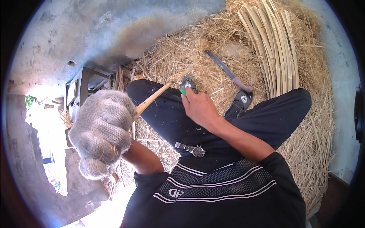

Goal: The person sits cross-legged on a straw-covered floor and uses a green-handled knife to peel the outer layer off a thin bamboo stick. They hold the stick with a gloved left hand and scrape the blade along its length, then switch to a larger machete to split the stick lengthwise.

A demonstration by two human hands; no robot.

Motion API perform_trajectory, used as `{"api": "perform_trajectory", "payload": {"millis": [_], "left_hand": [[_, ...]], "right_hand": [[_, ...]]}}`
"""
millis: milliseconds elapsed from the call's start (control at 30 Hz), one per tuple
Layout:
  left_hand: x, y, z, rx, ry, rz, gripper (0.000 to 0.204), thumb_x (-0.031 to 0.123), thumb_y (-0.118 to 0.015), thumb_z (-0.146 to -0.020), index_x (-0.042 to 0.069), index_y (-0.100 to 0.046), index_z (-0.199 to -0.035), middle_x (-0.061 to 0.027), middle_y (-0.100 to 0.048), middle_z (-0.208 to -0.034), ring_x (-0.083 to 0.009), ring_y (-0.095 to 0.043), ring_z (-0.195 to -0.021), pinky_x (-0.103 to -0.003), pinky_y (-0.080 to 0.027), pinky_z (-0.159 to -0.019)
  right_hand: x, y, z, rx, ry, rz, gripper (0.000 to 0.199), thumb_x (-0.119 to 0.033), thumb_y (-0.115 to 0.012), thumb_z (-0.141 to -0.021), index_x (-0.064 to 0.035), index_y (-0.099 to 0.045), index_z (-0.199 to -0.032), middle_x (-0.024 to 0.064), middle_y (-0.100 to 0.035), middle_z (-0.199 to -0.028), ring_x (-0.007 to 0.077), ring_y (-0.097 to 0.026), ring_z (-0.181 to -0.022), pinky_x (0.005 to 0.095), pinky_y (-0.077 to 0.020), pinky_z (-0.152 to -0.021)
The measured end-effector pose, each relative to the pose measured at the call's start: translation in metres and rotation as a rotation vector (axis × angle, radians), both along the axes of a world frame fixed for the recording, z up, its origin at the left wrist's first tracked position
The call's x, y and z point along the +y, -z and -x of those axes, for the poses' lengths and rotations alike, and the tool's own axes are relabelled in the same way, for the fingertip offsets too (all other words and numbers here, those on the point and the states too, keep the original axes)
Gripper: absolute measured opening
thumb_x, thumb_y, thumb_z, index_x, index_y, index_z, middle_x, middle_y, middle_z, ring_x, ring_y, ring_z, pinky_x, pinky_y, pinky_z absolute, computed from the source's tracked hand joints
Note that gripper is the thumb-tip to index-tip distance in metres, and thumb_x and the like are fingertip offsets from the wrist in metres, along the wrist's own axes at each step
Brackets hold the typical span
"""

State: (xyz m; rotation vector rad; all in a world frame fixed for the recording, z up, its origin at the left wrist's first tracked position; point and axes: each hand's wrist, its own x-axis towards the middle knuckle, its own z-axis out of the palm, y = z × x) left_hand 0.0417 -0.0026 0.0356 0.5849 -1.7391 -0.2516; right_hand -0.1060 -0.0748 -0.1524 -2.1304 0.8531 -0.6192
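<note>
My left hand [104,131], in a thick grey knitted glove, is raised at the left and closed around a pale wooden strip [154,99]. The strip slants up and away over my left thigh, its far end above the straw. My bare right hand [200,108] is closed near the strip's middle, over my lap. A small bright green piece [183,92] shows at its fingertips, perhaps the handle of a small tool; the rest of it is hidden. A wristwatch [197,151] with a metal band lies on my lap.
Loose straw and shavings [171,53] cover the floor. A bundle of long split strips [274,49] lies at the far right. A dark curved blade with a wooden handle [238,81] rests by my shoe [242,100]. A wooden frame [88,81] stands left, by the wall [125,22].
</note>
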Motion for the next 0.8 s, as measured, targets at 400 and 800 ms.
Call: {"api": "perform_trajectory", "payload": {"millis": [400,800], "left_hand": [[0.005,-0.002,-0.012,-0.035,-0.1,-0.021,0.04,0.045,-0.058,-0.091,0.026,-0.047,-0.057,0.0083,-0.047,-0.048,-0.0096,-0.037,-0.041,-0.028,-0.033,-0.039],[0.003,-0.01,-0.013,-0.052,-0.015,-0.112,0.041,0.049,-0.056,-0.093,0.026,-0.049,-0.061,0.0057,-0.05,-0.051,-0.0127,-0.04,-0.044,-0.032,-0.035,-0.041]], "right_hand": [[-0.003,-0.005,-0.024,-0.094,-0.02,0.029,0.021,-0.022,-0.056,-0.099,-0.0017,-0.054,-0.097,0.0215,-0.059,-0.055,0.0427,-0.063,-0.052,0.0507,-0.0515,-0.048],[-0.015,0.007,-0.027,0.0,0.012,0.028,0.026,-0.028,-0.054,-0.1,-0.0022,-0.055,-0.101,0.026,-0.061,-0.062,0.046,-0.065,-0.063,0.0563,-0.0526,-0.06]]}}
